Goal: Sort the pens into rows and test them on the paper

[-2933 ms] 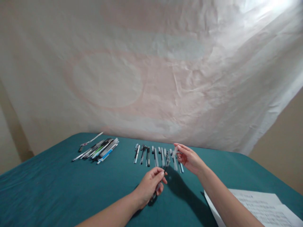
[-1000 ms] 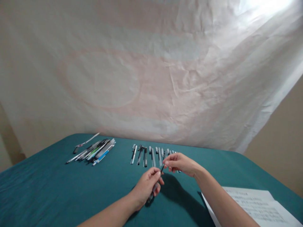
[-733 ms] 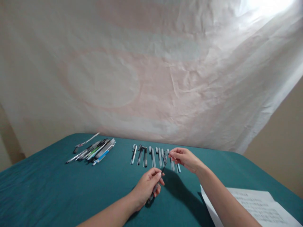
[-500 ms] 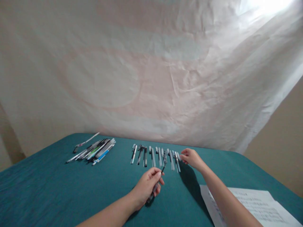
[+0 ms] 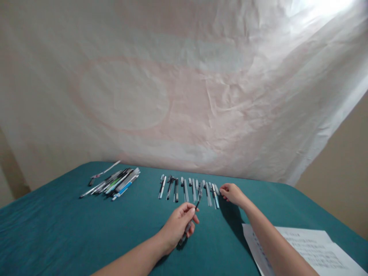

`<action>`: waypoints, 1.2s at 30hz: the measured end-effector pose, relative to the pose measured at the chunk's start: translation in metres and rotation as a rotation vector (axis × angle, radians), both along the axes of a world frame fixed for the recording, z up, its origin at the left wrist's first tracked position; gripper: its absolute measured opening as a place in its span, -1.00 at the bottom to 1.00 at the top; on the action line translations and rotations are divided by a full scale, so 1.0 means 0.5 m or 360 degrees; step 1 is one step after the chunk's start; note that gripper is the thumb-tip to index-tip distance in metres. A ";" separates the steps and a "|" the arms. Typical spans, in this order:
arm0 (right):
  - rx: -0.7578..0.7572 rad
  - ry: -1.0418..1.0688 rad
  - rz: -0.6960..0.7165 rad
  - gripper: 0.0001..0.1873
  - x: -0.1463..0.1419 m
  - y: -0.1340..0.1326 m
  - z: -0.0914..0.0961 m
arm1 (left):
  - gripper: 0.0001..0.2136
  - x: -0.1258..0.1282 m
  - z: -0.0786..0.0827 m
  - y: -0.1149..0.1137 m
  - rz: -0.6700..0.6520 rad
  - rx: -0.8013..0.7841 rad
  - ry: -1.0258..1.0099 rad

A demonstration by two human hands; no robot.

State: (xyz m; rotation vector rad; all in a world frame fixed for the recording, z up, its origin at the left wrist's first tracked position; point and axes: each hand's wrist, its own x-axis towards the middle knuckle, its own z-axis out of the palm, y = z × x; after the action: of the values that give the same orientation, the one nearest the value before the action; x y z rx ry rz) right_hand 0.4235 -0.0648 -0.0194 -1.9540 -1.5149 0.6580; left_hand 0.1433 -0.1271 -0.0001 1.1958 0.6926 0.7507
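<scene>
My left hand is closed round a dark pen whose tip points up and away from me, above the teal tablecloth. My right hand rests on the cloth at the right end of a row of pens and caps, its fingers curled at the last piece in the row. Whether it still grips anything I cannot make out.
A loose heap of pens lies at the far left of the table. A printed sheet of paper lies by the near right corner under my right forearm. A crumpled white sheet hangs behind the table.
My right hand pulled away from the tip of the pen in my left hand and moved right and down to the row's right end. My left hand stayed in place.
</scene>
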 end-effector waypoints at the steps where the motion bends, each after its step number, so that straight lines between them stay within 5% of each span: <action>1: 0.0007 0.0003 0.0003 -0.88 -0.003 -0.003 0.007 | -0.72 0.000 -0.001 0.000 0.0003 0.0002 -0.0007; 6: 0.0013 0.0107 0.0196 -0.82 -0.051 -0.032 0.063 | -0.71 0.001 0.001 0.001 0.0028 -0.0035 -0.0048; 10: -0.0176 0.0467 0.0641 -0.66 -0.129 -0.073 0.114 | -0.70 0.001 0.007 0.001 0.0053 -0.0080 -0.0066; 15: -0.0175 0.0837 0.0895 -0.65 -0.205 -0.102 0.133 | -0.71 0.000 0.009 0.000 0.0035 -0.0095 -0.0079; 19: -0.0080 0.0952 0.0748 -0.64 -0.206 -0.092 0.131 | -0.71 0.000 0.010 0.000 0.0028 -0.0078 -0.0064; 23: 0.0188 0.1102 0.0352 -0.61 -0.141 -0.065 0.130 | -0.67 0.000 0.009 -0.001 0.0020 -0.0049 -0.0040; 25: 0.0348 0.0916 0.0109 -0.59 -0.095 -0.050 0.118 | -0.67 -0.001 0.008 -0.001 0.0022 -0.0053 -0.0031; 29: 0.0298 0.0669 -0.0053 -0.66 -0.021 -0.028 0.065 | -0.70 -0.002 0.004 0.002 0.0050 -0.0072 -0.0062; 36: 0.0218 0.0230 -0.0173 -0.83 0.007 -0.005 -0.011 | -0.76 -0.004 0.005 0.007 0.0100 -0.0222 -0.0087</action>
State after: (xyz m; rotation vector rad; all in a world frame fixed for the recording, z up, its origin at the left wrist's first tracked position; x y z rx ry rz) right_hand 0.4270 -0.0672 -0.0250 -1.8307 -1.3216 0.6182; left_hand 0.1410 -0.1236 0.0023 1.0268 0.7279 0.7720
